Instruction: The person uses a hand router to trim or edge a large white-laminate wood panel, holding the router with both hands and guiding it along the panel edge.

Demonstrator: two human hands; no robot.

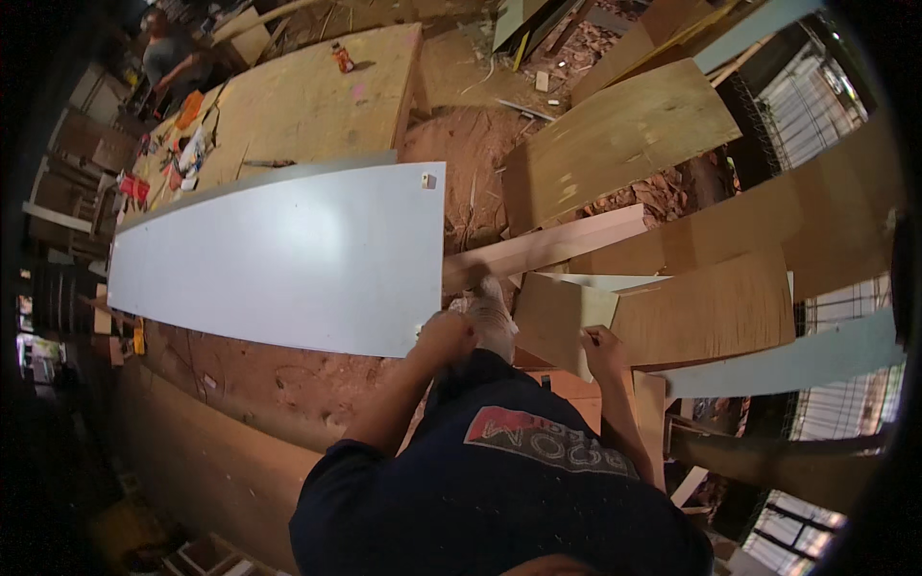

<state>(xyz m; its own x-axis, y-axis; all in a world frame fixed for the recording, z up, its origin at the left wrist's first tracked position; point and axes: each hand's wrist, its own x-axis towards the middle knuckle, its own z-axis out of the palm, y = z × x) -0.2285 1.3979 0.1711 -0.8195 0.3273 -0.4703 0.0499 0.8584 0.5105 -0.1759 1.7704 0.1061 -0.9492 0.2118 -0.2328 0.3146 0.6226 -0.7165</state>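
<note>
A long white panel (288,254) lies across the work table to my left. My left hand (448,334) is closed at the panel's near right corner; its curled fingers hide whatever may be in them. Beside those fingers, a small pale piece (419,330) partly shows at the corner. Another small pale block (427,180) sits on the panel's far right corner. My right hand (602,348) is held apart from the panel, above brown boards, with its fingers pinched together. What they hold, if anything, is too small to make out.
Behind the panel, the plywood table top (298,101) carries an orange bottle (342,58) and scattered tools (187,158). Plywood sheets (624,134) and brown boards (706,312) lie at my right. Reddish dirt floor (288,384) shows below. A person (168,60) is at the far left.
</note>
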